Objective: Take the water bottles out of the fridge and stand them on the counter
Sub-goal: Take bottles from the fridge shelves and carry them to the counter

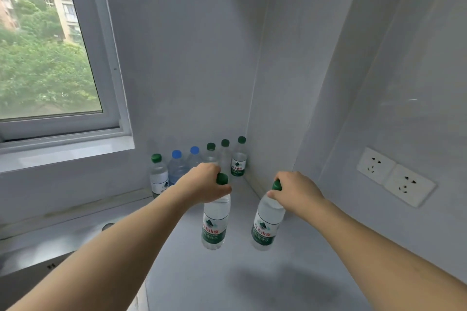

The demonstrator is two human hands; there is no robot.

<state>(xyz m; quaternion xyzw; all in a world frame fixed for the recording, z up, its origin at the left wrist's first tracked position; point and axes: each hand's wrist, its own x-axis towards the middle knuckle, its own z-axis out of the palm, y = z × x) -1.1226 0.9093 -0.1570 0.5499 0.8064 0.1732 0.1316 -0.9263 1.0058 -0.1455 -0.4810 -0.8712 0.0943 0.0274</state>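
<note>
Six water bottles (199, 161) stand in a row by the back wall on the counter (192, 272), left hand (206, 182) and right hand (294, 190) each gripping a green-capped bottle (216, 222) (266, 225) by the neck, probably lowering them upright; all look full of clear water.

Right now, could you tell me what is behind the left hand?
Behind the left hand stands a row of bottles against the wall; it covers the lower parts of the middle ones.
</note>
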